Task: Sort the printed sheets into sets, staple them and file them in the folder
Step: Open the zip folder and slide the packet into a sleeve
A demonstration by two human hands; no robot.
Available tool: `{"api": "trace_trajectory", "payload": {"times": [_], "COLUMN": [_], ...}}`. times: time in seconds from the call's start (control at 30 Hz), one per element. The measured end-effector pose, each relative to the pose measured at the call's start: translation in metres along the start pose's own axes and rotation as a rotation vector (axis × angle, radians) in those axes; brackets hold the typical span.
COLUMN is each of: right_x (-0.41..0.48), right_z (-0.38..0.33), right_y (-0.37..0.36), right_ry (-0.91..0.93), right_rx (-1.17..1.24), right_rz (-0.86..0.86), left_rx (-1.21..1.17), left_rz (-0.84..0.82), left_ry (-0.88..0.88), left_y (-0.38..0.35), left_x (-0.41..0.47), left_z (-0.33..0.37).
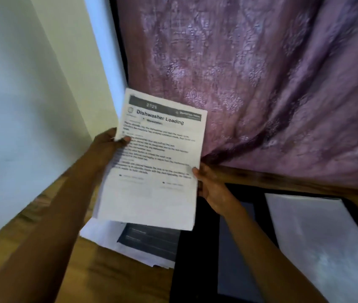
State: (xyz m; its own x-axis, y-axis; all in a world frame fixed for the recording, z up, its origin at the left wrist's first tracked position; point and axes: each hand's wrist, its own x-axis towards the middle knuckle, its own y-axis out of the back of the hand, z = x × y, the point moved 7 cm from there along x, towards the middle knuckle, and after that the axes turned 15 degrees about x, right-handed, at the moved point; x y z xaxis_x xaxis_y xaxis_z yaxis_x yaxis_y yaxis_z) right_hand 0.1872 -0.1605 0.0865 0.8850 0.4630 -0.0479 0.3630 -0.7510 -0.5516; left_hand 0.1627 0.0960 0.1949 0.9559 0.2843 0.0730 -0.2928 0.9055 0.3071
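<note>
White printed sheets (152,171) headed "Dishwasher Loading" held above wooden worktop (99,270), left hand (108,143) fingers and right hand (208,184) fingers clamped on opposite edges.

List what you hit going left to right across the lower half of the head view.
Left hand → held white printed sheets headed "Dishwasher Loading" → right hand → open black folder → white sheet lying in the folder's clear sleeve.
</note>
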Motion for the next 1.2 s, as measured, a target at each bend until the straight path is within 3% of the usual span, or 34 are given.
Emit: {"api": "trace_trajectory", "payload": {"times": [0.23, 0.33, 0.43, 0.5, 0.57, 0.67, 0.97, 1.2], "right_x": [-0.057, -0.084, -0.111, -0.127, -0.143, -0.164, -0.209, -0.208], "right_z": [-0.036, -0.054, -0.073, -0.079, -0.084, -0.087, -0.101, -0.101], "right_y": [0.112, 0.149, 0.180, 0.200, 0.216, 0.239, 0.291, 0.293], "right_ry": [0.134, 0.192, 0.243, 0.255, 0.275, 0.249, 0.229, 0.072], "right_rx": [-0.087, -0.142, -0.201, -0.289, -0.446, -0.639, -0.684, -0.468], "right_rz": [0.271, 0.358, 0.404, 0.403, 0.410, 0.398, 0.480, 0.416], "left_rx": [-0.253, -0.471, -0.773, -0.717, -0.612, -0.598, -0.630, -0.269], "left_rz": [-0.360, -0.459, -0.672, -0.737, -0.699, -0.593, -0.520, -0.589], "left_ry": [0.180, 0.259, 0.339, 0.406, 0.516, 0.534, 0.565, 0.199], "left_y": [-0.161, -0.209, -0.263, -0.294, -0.320, -0.358, -0.419, -0.461], "left_x": [-0.032, -0.050, -0.078, -0.095, -0.106, -0.119, -0.164, -0.186], "left_z": [-0.013, -0.020, -0.027, -0.033, -0.051, -0.051, -0.057, -0.035]}}
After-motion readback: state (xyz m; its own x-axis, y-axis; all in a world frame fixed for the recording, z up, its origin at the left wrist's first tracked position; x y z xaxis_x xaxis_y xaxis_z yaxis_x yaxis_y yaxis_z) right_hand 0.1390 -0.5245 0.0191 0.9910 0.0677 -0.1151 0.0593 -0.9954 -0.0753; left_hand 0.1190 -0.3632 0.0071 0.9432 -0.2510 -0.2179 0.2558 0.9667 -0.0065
